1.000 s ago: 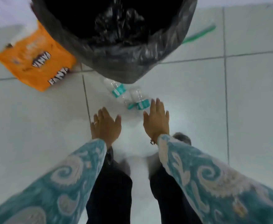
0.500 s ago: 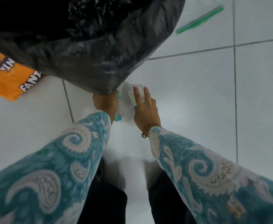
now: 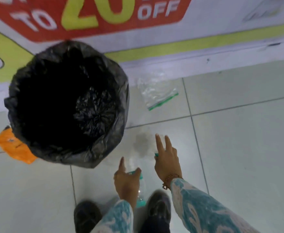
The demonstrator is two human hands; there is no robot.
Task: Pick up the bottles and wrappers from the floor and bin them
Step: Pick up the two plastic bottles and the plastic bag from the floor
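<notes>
Both hands had lifted off the floor since half a second earlier, each with a bottle.

Left hand [image 3: 127, 182] gripped a clear plastic bottle with teal label and cap [image 3: 140, 195]; right hand [image 3: 167, 158] clasped a second clear bottle [image 3: 159, 143], two fingers extended. Just left stood the black-bagged round bin [image 3: 67, 105], an orange wrapper [image 3: 15, 148] tucked beside it and a clear zip bag with green strip [image 3: 156, 93] behind, on the pale tiled floor [image 3: 238, 148].

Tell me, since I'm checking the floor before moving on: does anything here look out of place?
Yes. An orange wrapper lies on the tiles, partly tucked under the black-lined bin, and a clear zip bag lies by the wall right of it. A dark smudge marks the tile near the right hand.
</notes>
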